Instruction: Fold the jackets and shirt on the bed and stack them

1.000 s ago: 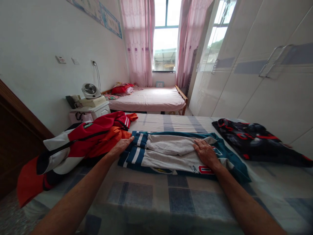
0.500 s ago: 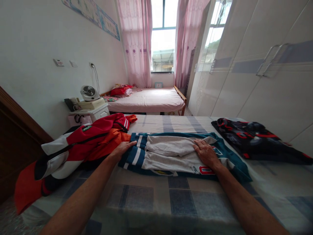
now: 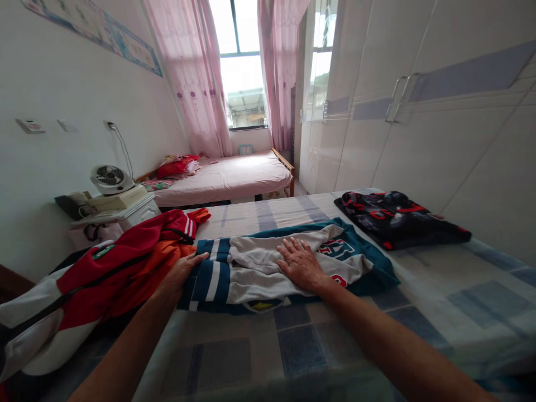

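A teal jersey (image 3: 368,268) with white stripes and grey folded sleeves lies spread on the checked bedsheet (image 3: 268,346). My right hand (image 3: 299,262) rests flat and open on the grey middle of the jersey. My left hand (image 3: 180,273) lies at the jersey's striped left end, fingers stretched out over its edge, touching the cloth beside a heap of red, orange and white clothes (image 3: 109,273).
A folded dark garment with red marks (image 3: 397,220) lies at the bed's far right. White wardrobe doors (image 3: 419,139) line the right wall. A nightstand with a small fan (image 3: 109,177) stands left; a second bed with pink sheet (image 3: 226,176) lies under the window.
The view has swung to the right. My right hand has slid left along the jersey toward its middle; my left hand stays at the striped end.
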`<state>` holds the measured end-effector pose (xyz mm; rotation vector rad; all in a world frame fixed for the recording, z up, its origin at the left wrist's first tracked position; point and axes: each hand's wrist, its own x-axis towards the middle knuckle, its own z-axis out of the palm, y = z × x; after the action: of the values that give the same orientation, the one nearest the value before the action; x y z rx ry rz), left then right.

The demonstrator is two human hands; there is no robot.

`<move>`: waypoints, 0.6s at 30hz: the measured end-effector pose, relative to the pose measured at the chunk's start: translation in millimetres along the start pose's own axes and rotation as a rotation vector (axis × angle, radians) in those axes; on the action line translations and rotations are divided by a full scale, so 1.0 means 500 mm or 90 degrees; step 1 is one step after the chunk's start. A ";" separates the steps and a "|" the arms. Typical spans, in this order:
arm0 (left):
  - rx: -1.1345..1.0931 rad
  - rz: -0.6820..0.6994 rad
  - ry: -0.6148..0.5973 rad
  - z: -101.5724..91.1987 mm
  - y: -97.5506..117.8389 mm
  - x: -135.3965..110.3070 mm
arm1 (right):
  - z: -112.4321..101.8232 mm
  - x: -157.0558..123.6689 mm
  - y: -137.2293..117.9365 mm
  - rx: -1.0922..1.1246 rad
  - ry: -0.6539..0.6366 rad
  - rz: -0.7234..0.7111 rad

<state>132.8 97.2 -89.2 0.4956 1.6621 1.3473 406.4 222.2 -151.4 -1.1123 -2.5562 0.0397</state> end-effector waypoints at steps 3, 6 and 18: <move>0.007 0.021 -0.013 0.014 0.017 -0.005 | 0.023 0.000 0.004 0.027 -0.036 -0.012; 0.011 0.057 -0.017 0.039 0.040 -0.007 | 0.019 -0.003 0.013 0.093 0.013 0.009; 0.076 0.284 -0.240 0.400 0.188 -0.069 | -0.160 -0.062 0.191 0.880 0.135 0.337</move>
<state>295.3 211.7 13.2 1.1693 1.3666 1.3608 519.1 257.2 -101.6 -0.9743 -1.3333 1.4336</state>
